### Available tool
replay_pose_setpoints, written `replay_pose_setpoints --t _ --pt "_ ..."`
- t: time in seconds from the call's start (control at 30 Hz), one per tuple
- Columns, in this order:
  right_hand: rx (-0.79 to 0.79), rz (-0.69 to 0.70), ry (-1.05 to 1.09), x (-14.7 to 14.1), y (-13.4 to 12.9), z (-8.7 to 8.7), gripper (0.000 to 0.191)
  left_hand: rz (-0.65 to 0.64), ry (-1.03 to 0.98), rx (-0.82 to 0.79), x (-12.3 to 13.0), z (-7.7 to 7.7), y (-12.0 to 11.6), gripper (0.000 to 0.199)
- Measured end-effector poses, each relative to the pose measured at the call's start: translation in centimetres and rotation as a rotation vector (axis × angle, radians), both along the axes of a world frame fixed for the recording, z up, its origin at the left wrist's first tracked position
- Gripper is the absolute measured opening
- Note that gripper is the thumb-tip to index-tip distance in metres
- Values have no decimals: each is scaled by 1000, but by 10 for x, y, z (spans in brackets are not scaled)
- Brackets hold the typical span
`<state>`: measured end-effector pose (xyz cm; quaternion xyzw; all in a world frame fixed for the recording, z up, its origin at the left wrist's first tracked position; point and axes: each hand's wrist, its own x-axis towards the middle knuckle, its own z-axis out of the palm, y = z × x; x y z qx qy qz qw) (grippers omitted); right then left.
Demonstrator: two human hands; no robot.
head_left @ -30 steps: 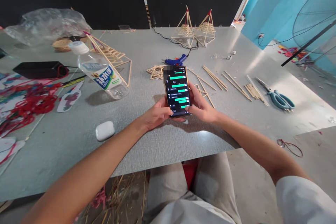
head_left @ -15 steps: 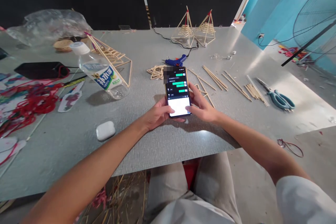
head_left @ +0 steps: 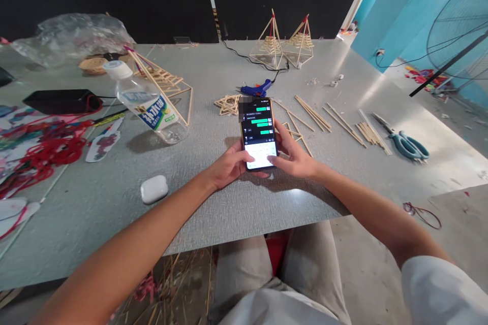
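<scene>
A smartphone (head_left: pixel 259 129) stands tilted up above the table's front part, its screen showing a dark chat with green bubbles and a bright keyboard below. My left hand (head_left: pixel 230 165) grips its lower left side, thumb over the keyboard. My right hand (head_left: pixel 293 155) wraps the lower right side, its thumb on the keyboard too. Just behind the phone lie a blue glue gun (head_left: pixel 256 87) and a small star-like frame of sticks (head_left: pixel 227 104). A partly hidden stick frame (head_left: pixel 297 134) lies by my right fingers.
At left are a tilted plastic bottle (head_left: pixel 152 111), a white earbud case (head_left: pixel 154 189), red yarn (head_left: pixel 57 144) and a black case (head_left: pixel 61 101). Loose sticks (head_left: pixel 312 113) and blue-handled scissors (head_left: pixel 406 142) lie at right. Stick pyramids (head_left: pixel 271 43) stand at the back, beside a cord.
My right thumb has shifted slightly left over the phone's keyboard, and keys now show faintly there. Both hands keep their hold; the other things stay put.
</scene>
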<state>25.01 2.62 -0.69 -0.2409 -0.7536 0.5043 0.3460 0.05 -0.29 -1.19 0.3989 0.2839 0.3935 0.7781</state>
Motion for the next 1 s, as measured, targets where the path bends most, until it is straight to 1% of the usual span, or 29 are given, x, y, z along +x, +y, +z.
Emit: replay_pose_setpoints --t 0.17,0.3,0.43,0.5,0.57,0.77,0.9,1.0 --pt "19 -7 3 -1 -1 0 116 -9 -16 4 -1 0 1 61" --pt "7 -12 18 -1 0 0 115 16 35 2 3 3 0 62" --pt "-66 -100 17 -5 -2 0 106 37 79 25 8 5 -2 65" --pt "-96 -150 17 -7 -4 1 102 16 66 35 8 5 -3 68" --pt "-97 -171 16 -8 -5 2 98 -8 39 41 6 4 -3 70" --pt "-15 -76 27 -4 -3 2 99 -40 -85 21 -2 -4 3 64" --pt "-30 -45 43 -2 1 -1 100 -43 -100 24 -5 -8 6 60" --pt "-54 -65 29 -2 2 -2 98 -52 -125 31 -6 -9 7 54"
